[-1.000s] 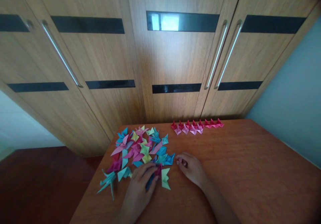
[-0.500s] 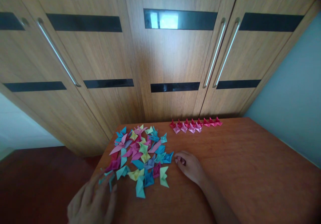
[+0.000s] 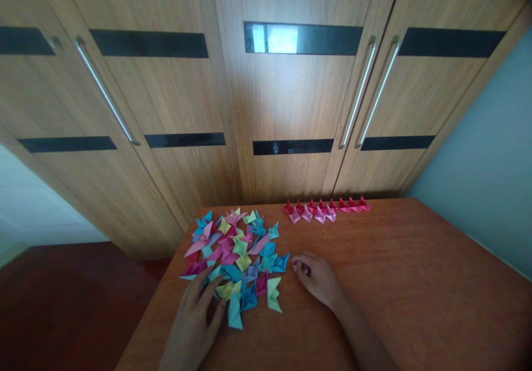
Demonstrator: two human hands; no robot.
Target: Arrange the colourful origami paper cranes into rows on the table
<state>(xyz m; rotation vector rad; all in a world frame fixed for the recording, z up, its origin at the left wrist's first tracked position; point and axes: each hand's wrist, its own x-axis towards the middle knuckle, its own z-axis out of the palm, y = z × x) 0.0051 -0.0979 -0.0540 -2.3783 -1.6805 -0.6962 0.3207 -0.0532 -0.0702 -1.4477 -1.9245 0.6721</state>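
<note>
A loose pile of folded paper pieces in pink, blue, green, yellow and purple lies on the left of the wooden table. My left hand reaches over the pile's front left edge, fingers spread, the tips on or just above turquoise and yellow pieces it partly hides. To the right of the pile, my right hand rests on the table with its fingers loosely curled and nothing visible in them. Its fingertips are close to a blue folded paper. A pale green folded paper lies between the hands.
At the table's back edge stand a row of red folded papers and a shorter row of pink folded papers in front. Behind the table rises a wooden wardrobe with metal handles. A pale wall is at the right.
My left hand has moved right and forward, from the pile's outer left edge onto its front pieces, pushing turquoise pieces inward. The right hand stays curled in place. The view has shifted slightly.
</note>
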